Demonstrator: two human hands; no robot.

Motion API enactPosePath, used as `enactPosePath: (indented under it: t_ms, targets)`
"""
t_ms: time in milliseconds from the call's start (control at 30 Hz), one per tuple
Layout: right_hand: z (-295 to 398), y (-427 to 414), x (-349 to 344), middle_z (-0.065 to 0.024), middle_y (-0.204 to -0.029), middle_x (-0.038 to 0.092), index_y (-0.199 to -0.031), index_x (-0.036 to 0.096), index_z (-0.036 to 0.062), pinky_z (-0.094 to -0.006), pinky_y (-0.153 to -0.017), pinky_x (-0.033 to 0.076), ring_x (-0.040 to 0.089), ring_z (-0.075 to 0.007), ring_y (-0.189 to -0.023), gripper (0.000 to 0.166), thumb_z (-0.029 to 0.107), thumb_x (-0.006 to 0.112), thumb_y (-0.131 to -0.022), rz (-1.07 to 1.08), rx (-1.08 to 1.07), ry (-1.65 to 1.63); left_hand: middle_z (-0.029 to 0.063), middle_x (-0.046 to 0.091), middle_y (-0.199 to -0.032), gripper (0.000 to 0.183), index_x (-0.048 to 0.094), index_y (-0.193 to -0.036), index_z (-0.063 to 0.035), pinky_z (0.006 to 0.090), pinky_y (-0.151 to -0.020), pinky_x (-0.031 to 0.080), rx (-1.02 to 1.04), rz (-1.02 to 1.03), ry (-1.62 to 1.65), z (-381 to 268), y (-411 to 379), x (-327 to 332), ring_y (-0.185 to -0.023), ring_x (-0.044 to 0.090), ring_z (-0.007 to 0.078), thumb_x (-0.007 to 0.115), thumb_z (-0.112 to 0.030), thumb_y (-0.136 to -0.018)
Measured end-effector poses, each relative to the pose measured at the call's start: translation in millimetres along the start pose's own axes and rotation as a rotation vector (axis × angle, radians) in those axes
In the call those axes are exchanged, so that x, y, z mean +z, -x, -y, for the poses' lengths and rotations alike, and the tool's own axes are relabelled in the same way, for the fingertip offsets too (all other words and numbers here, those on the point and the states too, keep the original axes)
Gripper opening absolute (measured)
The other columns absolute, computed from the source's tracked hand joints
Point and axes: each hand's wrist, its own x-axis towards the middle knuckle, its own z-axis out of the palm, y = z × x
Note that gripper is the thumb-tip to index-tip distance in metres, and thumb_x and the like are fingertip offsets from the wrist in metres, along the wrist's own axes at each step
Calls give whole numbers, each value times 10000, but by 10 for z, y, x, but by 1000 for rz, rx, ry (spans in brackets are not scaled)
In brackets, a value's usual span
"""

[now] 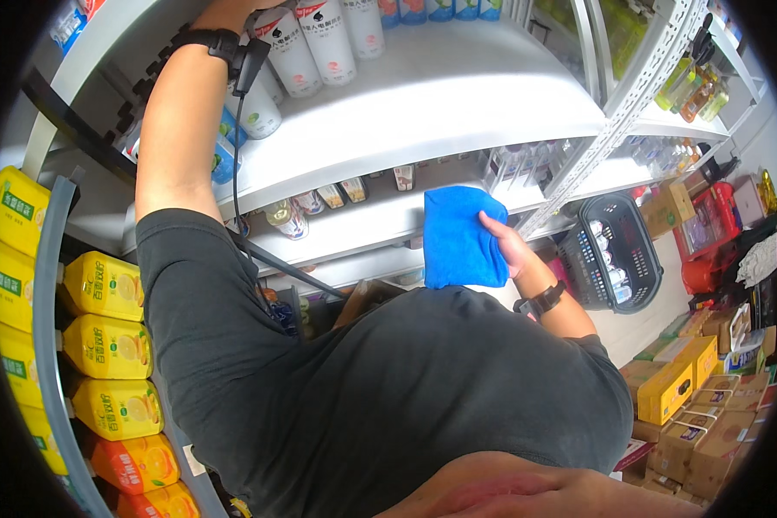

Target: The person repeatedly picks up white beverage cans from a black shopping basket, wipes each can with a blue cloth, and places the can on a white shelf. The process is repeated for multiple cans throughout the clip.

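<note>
My left arm reaches up at the upper left. Of my left hand [249, 5], only the edge shows at the top rim, beside white drink bottles [327, 45]; its fingers are out of view. The bottles stand in a group on a white metal shelf [427, 116], whose middle part is bare. My right hand [508, 246] holds a folded blue cloth [463, 239] in front of the lower shelves, thumb on its near face. A dark band is on each wrist.
Yellow juice bottles [107, 346] fill a rack at the left. Lower shelves hold small cartons [353, 189] and jars. A perforated metal upright [602, 129] stands at right, near a dark plastic basket [612, 259] with cans or bottles inside. Cardboard boxes [693, 434] are stacked lower right.
</note>
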Motion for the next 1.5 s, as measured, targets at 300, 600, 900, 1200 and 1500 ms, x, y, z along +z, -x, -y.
enactPosePath:
  t_ms: [300,600,900,1200,1500]
  targets:
    - [74,1,-15,-235,-1564,478,-1589,327,-6,-547,-1187,416,518,-393,-1406,784,452,630,-1029,-2,-10,49,144,769,-999,327,757,-1145,-13,368,-794,554,7,29,-79,18,-105,-4,-867,702,232,792,-226,-898]
    - [81,166,-45,-250,-1528,514,-1578,359,2,-572,-1160,443,554,-409,-1372,713,364,646,-1034,-9,-41,-118,77,716,-1089,331,717,-1192,-26,334,-973,520,213,-465,414,-579,924,409,-1044,666,185,722,-290,-991]
    - [-474,579,-364,-227,-1513,545,-1565,405,21,-577,-1178,417,554,-416,-1372,698,154,657,-927,-181,-192,-358,74,605,-1001,196,584,-1083,-101,427,-843,464,91,-19,1886,-625,2428,3097,-894,576,225,539,-291,-1094]
    - [-625,1494,-505,-232,-1538,519,-1587,378,30,-600,-1184,393,533,-440,-1383,727,258,637,-947,-364,-427,-568,45,674,-936,108,649,-1070,-9,276,-843,514,-204,621,1278,-1066,2589,4464,-878,636,119,615,-110,-1055]
    - [-611,2313,-1082,-237,-1548,498,-1589,356,21,-610,-1197,370,510,-438,-1401,704,230,622,-972,-389,-776,-634,15,660,-900,135,655,-1075,2,247,-807,503,-201,816,1176,-2308,1526,4960,-828,597,82,634,-130,-1055]
